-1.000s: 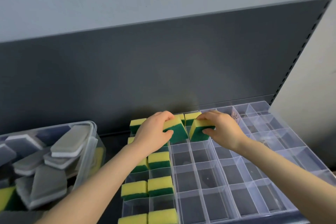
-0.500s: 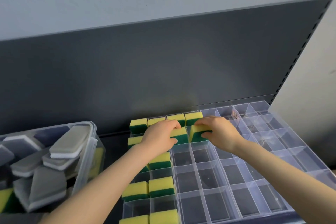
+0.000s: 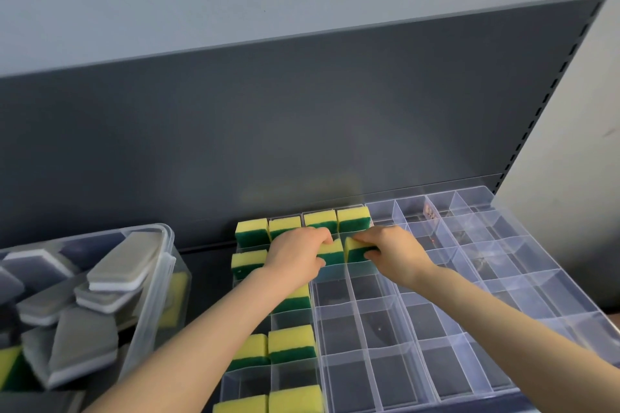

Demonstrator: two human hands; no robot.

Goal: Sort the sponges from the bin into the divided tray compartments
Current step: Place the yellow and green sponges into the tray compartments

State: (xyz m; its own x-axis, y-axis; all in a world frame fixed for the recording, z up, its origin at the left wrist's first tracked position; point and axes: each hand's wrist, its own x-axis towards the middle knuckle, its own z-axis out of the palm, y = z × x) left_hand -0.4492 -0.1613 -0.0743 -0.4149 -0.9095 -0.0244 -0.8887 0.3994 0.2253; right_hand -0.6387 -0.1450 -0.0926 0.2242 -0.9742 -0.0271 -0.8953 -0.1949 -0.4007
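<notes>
A: Fingers?
B: Left fingers (image 3: 321, 235) are curled over the top of the left sponge (image 3: 332, 253), thumb at its near edge. Right fingers (image 3: 366, 239) are the same on the right sponge (image 3: 356, 251). Both are gripping, neither has let go.
A: Sponge position?
B: Centre of frame, side by side. They're in the tray (image 3: 412, 342), second row from the back, third and fourth cells from the left. That's directly in front of the back row (image 3: 354, 219) of four yellow-green ones.
A: Delta vs 1 s ago?
B: Then both were held tilted above the cells with the green faces showing. At 0.5 s ago they were partly down. Now they're lower and squarer. Left hand (image 3: 297, 256) and right hand (image 3: 394, 253) dropped with them.
A: Seated?
B: Looks like it, or nearly. Can't confirm the bottoms touch, the hands cover part of each.
A: Task impact?
B: My read is two more placed once released. Next step is probably let go and reach back to the bin (image 3: 167, 245).
A: Bin state?
B: Lower left of frame, unmoved. Grey sponges (image 3: 117, 266) on top, and a yellow-green sponge (image 3: 10, 365) at the far-left edge. Plenty left to sort. Tray has sponges in the left columns only so far.
</notes>
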